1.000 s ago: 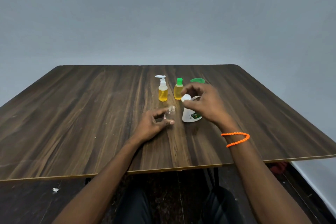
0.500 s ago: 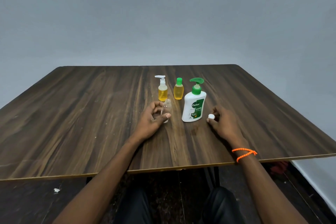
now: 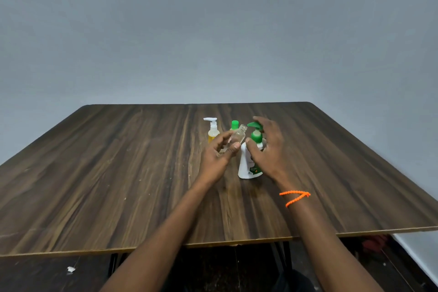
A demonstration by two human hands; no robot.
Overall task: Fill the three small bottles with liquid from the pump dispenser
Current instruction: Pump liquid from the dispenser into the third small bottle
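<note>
My left hand (image 3: 216, 156) pinches a small clear bottle (image 3: 237, 137) with no cap, lifted off the table and tilted with its mouth toward the green pump head (image 3: 256, 135). The white pump dispenser (image 3: 245, 168) stands upright on the table. My right hand (image 3: 270, 149) hovers over it, fingers spread above the pump head and thumb by the green collar. Behind stand a small yellow-filled bottle with a white pump (image 3: 212, 131) and a small bottle with a green cap (image 3: 234, 124), partly hidden by the clear bottle.
The dark wooden table (image 3: 118, 173) stretches wide to the left and right of the bottles, its front edge near my forearms. A grey wall rises behind it. An orange beaded band (image 3: 295, 197) is on my right wrist.
My left hand lifted the clear bottle off the table and tilted it toward the pump. My right hand left the spot on the table at the right and rose over the dispenser's pump head.
</note>
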